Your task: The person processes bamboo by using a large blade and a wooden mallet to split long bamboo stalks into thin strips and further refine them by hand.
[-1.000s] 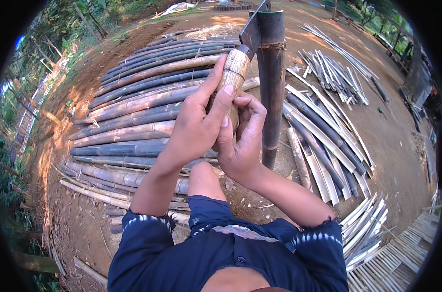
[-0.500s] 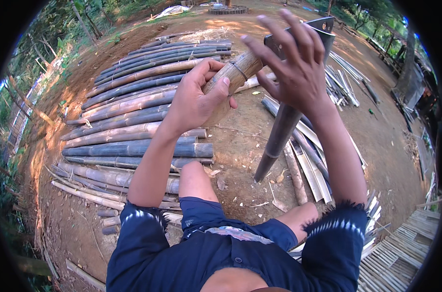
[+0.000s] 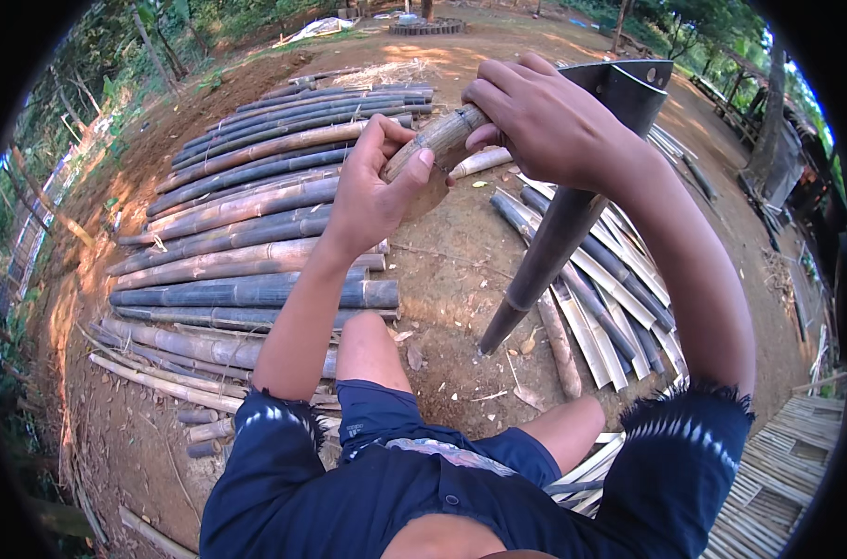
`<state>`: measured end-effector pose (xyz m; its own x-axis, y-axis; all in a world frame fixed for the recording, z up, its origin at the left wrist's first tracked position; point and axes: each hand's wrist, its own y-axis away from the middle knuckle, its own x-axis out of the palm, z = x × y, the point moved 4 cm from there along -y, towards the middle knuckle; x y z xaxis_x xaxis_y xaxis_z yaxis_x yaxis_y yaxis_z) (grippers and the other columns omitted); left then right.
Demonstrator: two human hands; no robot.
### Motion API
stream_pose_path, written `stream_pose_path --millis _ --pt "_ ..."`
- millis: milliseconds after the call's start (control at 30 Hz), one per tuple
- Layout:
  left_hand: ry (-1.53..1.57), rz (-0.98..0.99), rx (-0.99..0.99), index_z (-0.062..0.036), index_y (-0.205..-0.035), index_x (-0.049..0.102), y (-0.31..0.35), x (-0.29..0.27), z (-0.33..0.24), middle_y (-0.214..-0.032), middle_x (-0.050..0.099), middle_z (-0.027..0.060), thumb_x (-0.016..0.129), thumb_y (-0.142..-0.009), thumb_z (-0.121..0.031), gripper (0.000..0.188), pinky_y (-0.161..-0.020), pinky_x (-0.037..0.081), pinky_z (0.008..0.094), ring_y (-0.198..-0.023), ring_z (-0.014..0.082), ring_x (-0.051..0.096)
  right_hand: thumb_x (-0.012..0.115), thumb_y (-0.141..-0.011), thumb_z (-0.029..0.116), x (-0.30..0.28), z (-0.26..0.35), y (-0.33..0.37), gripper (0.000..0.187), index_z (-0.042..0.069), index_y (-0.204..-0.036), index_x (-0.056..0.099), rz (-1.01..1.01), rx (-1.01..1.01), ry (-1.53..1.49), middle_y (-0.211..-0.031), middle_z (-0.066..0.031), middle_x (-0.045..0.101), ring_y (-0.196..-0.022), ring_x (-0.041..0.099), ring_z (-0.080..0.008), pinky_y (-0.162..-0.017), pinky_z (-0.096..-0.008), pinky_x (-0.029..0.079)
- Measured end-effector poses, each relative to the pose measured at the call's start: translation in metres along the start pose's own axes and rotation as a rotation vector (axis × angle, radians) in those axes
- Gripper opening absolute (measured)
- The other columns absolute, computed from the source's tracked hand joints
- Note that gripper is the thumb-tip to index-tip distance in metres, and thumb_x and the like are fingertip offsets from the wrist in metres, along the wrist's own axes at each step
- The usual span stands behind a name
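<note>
A machete with a pale wooden handle (image 3: 447, 138) is in front of me, a thin dark band around the handle. My left hand (image 3: 379, 182) grips the handle's near part, thumb along its side. Over its far end curl the fingers of my right hand (image 3: 545, 116), where handle meets blade. The dark blade (image 3: 645, 70), with a hole near its tip, reaches right past that hand. Just beneath it, a dark bamboo pole (image 3: 545, 256) stands tilted, its foot on the soil. My right hand hides whether the blade is in the pole's top or only against it.
Many bamboo poles (image 3: 256, 256) lie side by side on the ground at left. Split bamboo strips (image 3: 599, 337) are heaped at right, beside the standing pole. A slatted bamboo panel (image 3: 778, 475) lies at the lower right. My bare knees flank the pole's foot.
My right hand, spread above the tool half a second ago, has come down and closed around the handle's far end. My left hand keeps its grip.
</note>
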<state>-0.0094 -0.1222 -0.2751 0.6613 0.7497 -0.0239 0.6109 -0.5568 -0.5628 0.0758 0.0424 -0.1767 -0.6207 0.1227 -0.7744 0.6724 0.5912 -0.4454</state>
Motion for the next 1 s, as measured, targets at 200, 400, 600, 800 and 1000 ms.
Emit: stream_pose_path --millis 200,400,600,800,1000 --pt "-0.136 -0.076 0.277 -0.0049 -0.117 0.046 -0.003 0.018 -0.019 -0.101 0.061 0.0095 0.072 -0.091 -0.017 0.039 -0.077 0.053 0.0269 -0.087 0.0112 0.063 0.064 -0.082 0.008 0.008 -0.002 0.008 0.023 0.003 -0.104 0.057 -0.078 -0.010 -0.035 -0.100 -0.0123 0.058 -0.098 0.059 -0.0306 -0.091 -0.0391 0.042" --pt "-0.232 0.017 0.295 -0.0073 -0.110 0.044 -0.017 0.018 -0.009 -0.101 0.049 0.0028 0.085 -0.078 -0.008 0.052 -0.069 0.050 0.0233 -0.087 0.0092 0.056 0.061 -0.081 0.006 0.005 -0.007 0.012 0.022 0.003 -0.102 0.057 -0.106 0.015 -0.025 -0.100 -0.0115 0.059 -0.099 0.059 -0.0292 -0.091 -0.0379 0.040" --pt "-0.391 -0.009 0.270 -0.0069 -0.106 0.044 -0.016 0.017 -0.008 -0.101 0.046 0.0014 0.087 -0.077 -0.011 0.052 -0.069 0.049 0.0221 -0.086 0.0079 0.052 0.067 -0.079 0.005 0.009 -0.010 0.012 0.036 0.003 -0.114 0.056 -0.059 0.018 -0.053 -0.105 -0.0122 0.057 -0.102 0.058 -0.0307 -0.090 -0.0392 0.039" --pt "-0.613 -0.111 0.267 -0.0042 -0.103 0.049 -0.017 0.011 -0.007 -0.094 0.055 0.0077 0.089 -0.074 -0.027 0.056 -0.075 0.051 0.0327 -0.083 0.0200 0.059 0.067 -0.081 0.012 0.008 -0.002 0.004 0.027 0.003 -0.104 0.057 -0.038 0.005 -0.045 -0.099 -0.0111 0.057 -0.100 0.059 -0.0281 -0.090 -0.0376 0.040" --pt "-1.119 0.031 0.070 0.0012 -0.120 0.053 -0.036 0.039 -0.050 -0.102 0.068 0.0224 0.084 -0.076 -0.041 0.069 -0.083 0.053 0.0428 -0.098 0.0378 0.067 0.068 -0.085 0.019 0.019 -0.006 0.004 0.023 0.003 -0.100 0.059 -0.124 0.001 -0.022 -0.097 -0.0102 0.059 -0.101 0.061 -0.0255 -0.089 -0.0369 0.040"
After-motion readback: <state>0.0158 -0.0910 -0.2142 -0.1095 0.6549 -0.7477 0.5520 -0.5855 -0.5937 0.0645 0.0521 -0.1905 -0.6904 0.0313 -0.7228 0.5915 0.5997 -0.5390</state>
